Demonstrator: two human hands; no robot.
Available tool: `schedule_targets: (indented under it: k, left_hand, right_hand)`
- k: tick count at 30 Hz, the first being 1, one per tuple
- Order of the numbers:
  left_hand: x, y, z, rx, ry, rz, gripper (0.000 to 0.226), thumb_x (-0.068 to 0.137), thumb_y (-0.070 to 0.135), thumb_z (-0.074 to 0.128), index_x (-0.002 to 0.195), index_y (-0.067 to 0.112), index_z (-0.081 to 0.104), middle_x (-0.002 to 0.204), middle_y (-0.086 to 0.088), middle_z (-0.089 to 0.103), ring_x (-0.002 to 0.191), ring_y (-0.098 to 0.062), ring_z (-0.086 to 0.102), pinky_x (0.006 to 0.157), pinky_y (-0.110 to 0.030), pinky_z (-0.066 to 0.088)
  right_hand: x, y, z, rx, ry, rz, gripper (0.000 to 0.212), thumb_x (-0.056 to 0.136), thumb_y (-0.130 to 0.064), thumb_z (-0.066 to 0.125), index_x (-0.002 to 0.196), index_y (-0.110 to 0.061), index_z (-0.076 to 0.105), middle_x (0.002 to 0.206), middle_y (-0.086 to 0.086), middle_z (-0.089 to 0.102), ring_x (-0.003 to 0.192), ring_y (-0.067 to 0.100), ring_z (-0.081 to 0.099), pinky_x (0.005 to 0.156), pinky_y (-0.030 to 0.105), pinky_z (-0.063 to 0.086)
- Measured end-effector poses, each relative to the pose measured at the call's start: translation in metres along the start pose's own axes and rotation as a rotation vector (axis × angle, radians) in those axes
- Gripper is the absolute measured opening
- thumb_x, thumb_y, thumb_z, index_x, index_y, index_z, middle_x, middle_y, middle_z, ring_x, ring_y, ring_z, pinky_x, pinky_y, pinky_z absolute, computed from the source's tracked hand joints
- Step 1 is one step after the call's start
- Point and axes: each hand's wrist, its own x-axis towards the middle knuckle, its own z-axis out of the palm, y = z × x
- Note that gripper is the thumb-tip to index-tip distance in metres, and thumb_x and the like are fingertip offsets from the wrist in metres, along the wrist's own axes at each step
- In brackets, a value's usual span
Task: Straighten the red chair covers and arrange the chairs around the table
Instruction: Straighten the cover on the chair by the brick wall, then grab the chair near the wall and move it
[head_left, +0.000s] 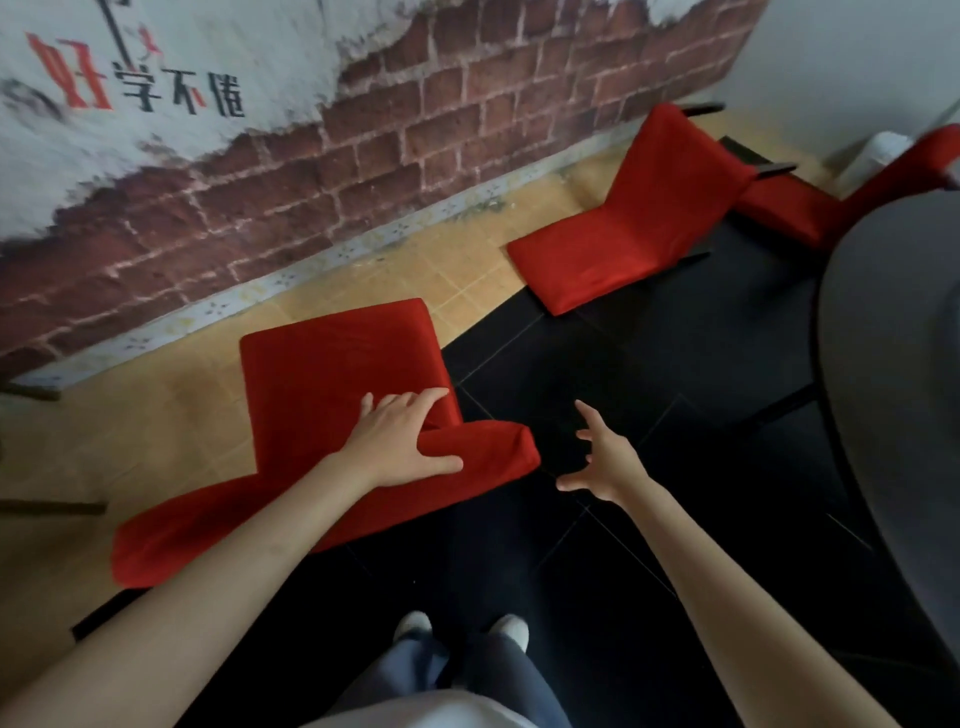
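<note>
Fingers (415, 402) of the left hand (400, 441) grip the near chair's (332, 374) red backrest top.
Right hand (602, 457) hovers spread, holding nothing; desk (893, 338) at right edge.

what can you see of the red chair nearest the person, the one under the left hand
The nearest red chair wears a plain red fabric cover over both seat and backrest, smooth on the seat and bunched at the backrest's top edge. Seen from above, its backrest is toward the person and its seat points at the brick-pattern wall. It stands half on the tan tiles, half on the black floor, left of the grey table. The left hand grips the backrest top; the right hand hovers beside it, spread, touching nothing.
</note>
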Motion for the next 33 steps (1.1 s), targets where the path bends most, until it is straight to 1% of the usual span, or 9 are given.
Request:
schedule_targets:
  k: [3, 5, 9, 12, 15, 19, 21, 29, 33]
  left_hand:
    - [0.029, 0.024, -0.001, -0.028, -0.010, 0.062, 0.094, 0.067, 0.078, 0.053, 0.145, 0.034, 0.023, 0.140, 0.001, 0.048, 0.134, -0.024, 0.038, 0.114, -0.057, 0.013]
    - [0.050, 0.041, -0.001, -0.017, -0.029, 0.097, 0.092, 0.069, 0.077, 0.053, 0.145, 0.035, 0.023, 0.140, 0.002, 0.048, 0.133, -0.023, 0.039, 0.113, -0.058, 0.014]
    - [0.100, 0.080, 0.001, 0.022, -0.032, 0.151, 0.085, 0.072, 0.076, 0.052, 0.143, 0.035, 0.028, 0.139, 0.003, 0.048, 0.131, -0.023, 0.041, 0.112, -0.057, 0.017]
    - [0.142, 0.114, 0.007, 0.035, -0.027, 0.168, 0.081, 0.072, 0.076, 0.053, 0.140, 0.036, 0.034, 0.142, 0.003, 0.044, 0.132, -0.022, 0.040, 0.113, -0.057, 0.016]
    - [0.186, 0.153, 0.013, 0.032, -0.022, 0.157, 0.080, 0.072, 0.073, 0.057, 0.140, 0.035, 0.036, 0.143, 0.004, 0.040, 0.132, -0.021, 0.039, 0.113, -0.057, 0.014]
    - [0.243, 0.198, 0.017, 0.069, -0.016, 0.128, 0.080, 0.072, 0.071, 0.060, 0.140, 0.035, 0.037, 0.143, 0.004, 0.040, 0.130, -0.021, 0.040, 0.113, -0.058, 0.016]
    - [0.270, 0.213, 0.018, 0.070, -0.005, 0.091, 0.080, 0.072, 0.071, 0.060, 0.140, 0.035, 0.037, 0.142, 0.004, 0.040, 0.131, -0.021, 0.040, 0.112, -0.058, 0.018]
    - [0.359, 0.228, 0.002, 0.095, 0.019, -0.034, 0.078, 0.072, 0.071, 0.060, 0.138, 0.034, 0.038, 0.140, 0.003, 0.044, 0.128, -0.021, 0.044, 0.110, -0.056, 0.020]
    - [0.410, 0.215, -0.014, 0.113, 0.010, -0.059, 0.076, 0.074, 0.070, 0.059, 0.138, 0.034, 0.039, 0.140, 0.003, 0.045, 0.126, -0.021, 0.045, 0.109, -0.053, 0.023]
  right_hand:
    - [0.003, 0.015, -0.014, 0.045, 0.037, 0.041, 0.120, 0.066, -0.015, 0.088, 0.152, -0.036, 0.008, 0.146, 0.006, 0.045, 0.095, 0.022, 0.066, 0.053, 0.015, 0.042]
    - [0.008, 0.025, -0.027, 0.061, 0.064, 0.054, 0.118, 0.066, -0.016, 0.088, 0.152, -0.035, 0.009, 0.146, 0.006, 0.045, 0.092, 0.021, 0.067, 0.050, 0.014, 0.040]
    - [0.023, 0.055, -0.063, 0.072, 0.093, 0.087, 0.116, 0.067, -0.017, 0.087, 0.152, -0.034, 0.010, 0.146, 0.007, 0.045, 0.093, 0.025, 0.067, 0.054, 0.015, 0.042]
    - [0.043, 0.081, -0.096, 0.072, 0.104, 0.096, 0.115, 0.068, -0.017, 0.087, 0.152, -0.033, 0.011, 0.146, 0.006, 0.045, 0.095, 0.025, 0.067, 0.051, 0.014, 0.039]
    - [0.070, 0.110, -0.137, 0.067, 0.112, 0.086, 0.115, 0.067, -0.019, 0.087, 0.152, -0.032, 0.011, 0.145, 0.006, 0.046, 0.093, 0.023, 0.067, 0.048, 0.013, 0.038]
    - [0.112, 0.142, -0.193, 0.060, 0.099, 0.061, 0.114, 0.067, -0.020, 0.087, 0.153, -0.030, 0.012, 0.144, 0.007, 0.046, 0.085, 0.019, 0.066, 0.051, 0.014, 0.040]
    - [0.136, 0.152, -0.218, 0.045, 0.085, 0.036, 0.113, 0.068, -0.020, 0.087, 0.153, -0.029, 0.012, 0.145, 0.007, 0.046, 0.090, 0.022, 0.067, 0.054, 0.015, 0.042]
    - [0.237, 0.158, -0.279, 0.011, -0.002, -0.009, 0.111, 0.070, -0.022, 0.086, 0.153, -0.028, 0.012, 0.146, 0.008, 0.045, 0.098, 0.026, 0.065, 0.069, 0.024, 0.048]
    - [0.290, 0.147, -0.299, -0.018, -0.028, -0.015, 0.111, 0.070, -0.024, 0.085, 0.153, -0.027, 0.012, 0.146, 0.007, 0.045, 0.097, 0.025, 0.065, 0.069, 0.025, 0.050]
